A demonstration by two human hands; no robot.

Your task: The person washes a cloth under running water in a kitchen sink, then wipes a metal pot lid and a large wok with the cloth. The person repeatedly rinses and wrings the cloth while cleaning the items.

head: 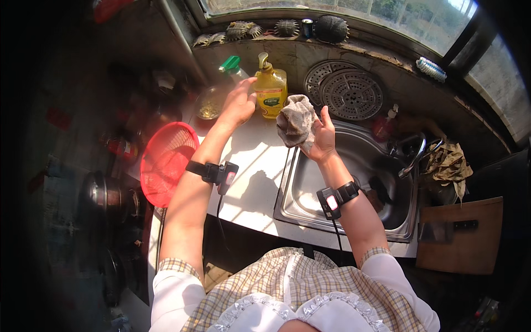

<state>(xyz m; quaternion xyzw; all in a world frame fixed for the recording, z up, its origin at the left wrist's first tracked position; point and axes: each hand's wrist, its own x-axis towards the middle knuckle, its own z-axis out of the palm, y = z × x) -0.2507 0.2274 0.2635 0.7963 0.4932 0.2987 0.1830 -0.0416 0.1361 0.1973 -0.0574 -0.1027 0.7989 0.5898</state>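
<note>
My right hand (323, 135) holds a crumpled grey-brown cloth (297, 120) above the left rim of the stainless steel sink (286, 182). My left hand (239, 104), holding nothing, is raised with its index finger by the upper left side of a yellow pump bottle of dish soap (271, 92); whether it touches the bottle I cannot tell. Behind that hand stands a spray bottle with a green head (230, 64). A bowl with pale yellow pieces (209, 103) lies to its left. Both forearms wear strapped black devices.
A red plastic basket (168, 166) sits beside my left forearm. Round perforated metal racks (352, 94) lean on the wall behind the sink. At the right are a faucet (415, 157), a dark yellowish cloth (450, 166) and a cutting board (477, 249) with a cleaver (439, 231).
</note>
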